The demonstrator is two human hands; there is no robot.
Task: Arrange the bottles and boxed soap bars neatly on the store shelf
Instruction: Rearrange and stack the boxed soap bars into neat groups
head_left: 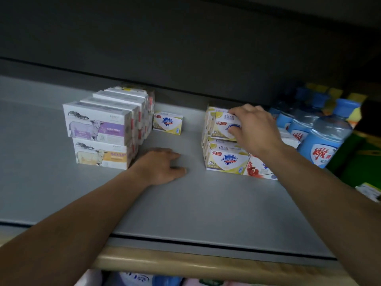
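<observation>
On the grey shelf (pixel 185 205), my right hand (pixel 255 129) grips a yellow-and-white Safeguard soap box (pixel 221 125) on top of a stack of the same boxes (pixel 226 159). My left hand (pixel 162 166) rests on the shelf with its fingers loosely curled, holding nothing, next to two stacked rows of goat-milk soap boxes (pixel 101 133). A single Safeguard box (pixel 168 122) stands alone at the back between the two stacks. Blue-capped bottles (pixel 321 139) stand at the right.
A white box with a red pattern (pixel 257 168) lies beside the right stack, under my right forearm. Green and yellow goods (pixel 358 157) fill the far right. The shelf above hangs low overhead. More products show below the wooden front edge (pixel 185 263).
</observation>
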